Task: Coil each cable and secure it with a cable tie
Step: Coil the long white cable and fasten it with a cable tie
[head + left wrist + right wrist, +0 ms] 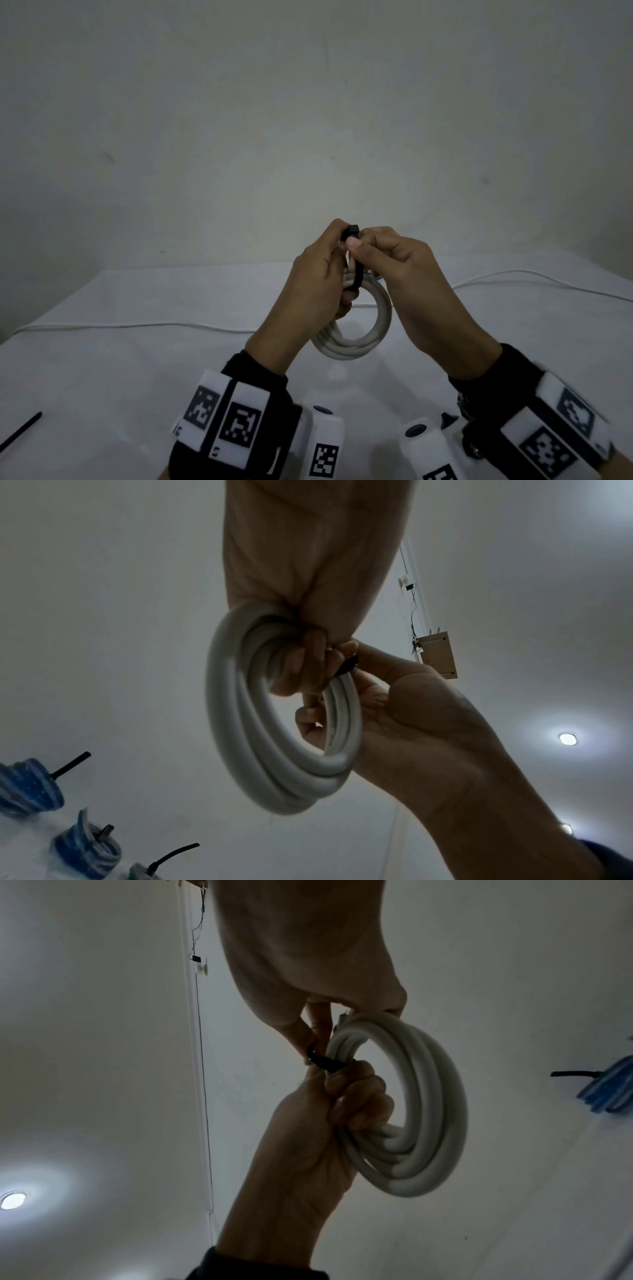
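Both hands are holding a coiled white cable [356, 329] upright above the white surface [102, 359], near the middle of the scene. The left hand [308, 284] is gripping the coil's upper left side, its fingers [356, 1096] curling through the ring. The right hand [407, 274] is pinching a black cable tie [354, 260] that is wrapping around the strands. Another black tie [20, 431] is lying at the near left, and a loose white cable [137, 324] is trailing across the surface behind.
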